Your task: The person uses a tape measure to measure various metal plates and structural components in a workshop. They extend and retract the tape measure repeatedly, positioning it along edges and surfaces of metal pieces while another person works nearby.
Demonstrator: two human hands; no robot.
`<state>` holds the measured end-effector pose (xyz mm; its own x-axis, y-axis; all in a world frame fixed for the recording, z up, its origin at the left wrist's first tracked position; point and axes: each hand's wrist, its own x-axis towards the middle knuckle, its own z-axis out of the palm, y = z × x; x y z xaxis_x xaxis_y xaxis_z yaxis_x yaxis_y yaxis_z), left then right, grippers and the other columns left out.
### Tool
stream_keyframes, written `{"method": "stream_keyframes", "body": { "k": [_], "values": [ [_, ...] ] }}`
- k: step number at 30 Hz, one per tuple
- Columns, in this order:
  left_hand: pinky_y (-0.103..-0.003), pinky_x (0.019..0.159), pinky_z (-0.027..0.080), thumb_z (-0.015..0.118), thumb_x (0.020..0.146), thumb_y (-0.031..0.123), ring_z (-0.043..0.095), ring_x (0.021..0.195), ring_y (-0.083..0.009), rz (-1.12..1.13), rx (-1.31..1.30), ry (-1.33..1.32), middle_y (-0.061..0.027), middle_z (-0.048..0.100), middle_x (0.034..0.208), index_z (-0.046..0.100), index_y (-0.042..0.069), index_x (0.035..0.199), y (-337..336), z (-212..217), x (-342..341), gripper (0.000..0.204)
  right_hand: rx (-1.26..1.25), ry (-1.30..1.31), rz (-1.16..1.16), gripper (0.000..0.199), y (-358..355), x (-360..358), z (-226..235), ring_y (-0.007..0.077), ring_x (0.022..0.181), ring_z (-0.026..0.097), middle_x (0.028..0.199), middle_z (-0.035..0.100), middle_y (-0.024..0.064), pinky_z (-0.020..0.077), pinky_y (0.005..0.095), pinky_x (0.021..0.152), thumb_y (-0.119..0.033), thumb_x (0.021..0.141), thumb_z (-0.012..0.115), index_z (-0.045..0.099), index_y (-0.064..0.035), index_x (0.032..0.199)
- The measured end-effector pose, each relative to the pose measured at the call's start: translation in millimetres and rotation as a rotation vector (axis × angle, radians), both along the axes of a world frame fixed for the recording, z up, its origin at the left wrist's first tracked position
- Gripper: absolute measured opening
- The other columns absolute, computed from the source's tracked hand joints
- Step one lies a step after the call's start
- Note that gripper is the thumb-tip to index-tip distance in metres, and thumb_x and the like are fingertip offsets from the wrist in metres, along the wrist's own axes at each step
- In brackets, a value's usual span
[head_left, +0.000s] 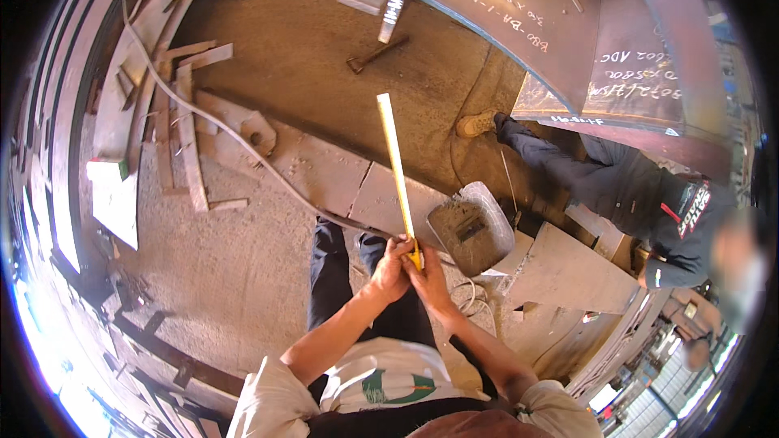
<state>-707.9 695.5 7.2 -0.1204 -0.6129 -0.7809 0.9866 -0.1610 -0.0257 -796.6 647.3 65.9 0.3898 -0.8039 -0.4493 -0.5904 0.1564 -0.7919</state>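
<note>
Left of the fingers, a grey hose is running toward them. The left hand is holding the near end of the yellow tape measure, its blade extending ahead of the fingers; the right hand is also gripping there. Unsupported, the blade could buckle if tilted. Right of the fingers, a grey tub is lying near; a careless swing could strike it.

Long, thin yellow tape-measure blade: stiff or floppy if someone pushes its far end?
Probably fairly stiff lengthwise: the long, thin yellow tape-measure blade runs out straight, with no sag visible. Likely light, since it looks narrow for its length. A sideways push may well buckle or swing it, as nothing visible clamps its far end.
</note>
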Motion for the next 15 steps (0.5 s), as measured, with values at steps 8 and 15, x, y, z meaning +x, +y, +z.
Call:
{"method": "stream_keyframes", "body": {
  "k": [8,15],
  "values": [
    [-0.055,0.102,0.041,0.054,0.099,0.034,0.050,0.122,-0.0168,-0.051,-0.173,0.124,0.0021,0.059,0.126,0.052,0.023,0.120,4,139,8,0.024,0.431,-0.188,-0.312,0.034,-15,-20,104,0.0111,0.090,0.058,0.095,0.063,0.0026,0.0472,0.0286,0.080,-0.015,0.084,0.065,0.061,-0.0045,0.116],
    [-0.052,0.111,0.035,0.057,0.098,0.033,0.033,0.141,-0.0322,-0.254,-0.253,-0.584,-0.0119,0.025,0.157,0.031,0.011,0.151,100,85,118,0.063,-0.131,0.376,0.059,0.046,-149,-48,320,0.0152,0.103,0.059,0.112,0.062,0.0051,0.0463,0.0297,0.092,-0.011,0.075,0.070,0.065,-0.0053,0.120]
  ]
}}
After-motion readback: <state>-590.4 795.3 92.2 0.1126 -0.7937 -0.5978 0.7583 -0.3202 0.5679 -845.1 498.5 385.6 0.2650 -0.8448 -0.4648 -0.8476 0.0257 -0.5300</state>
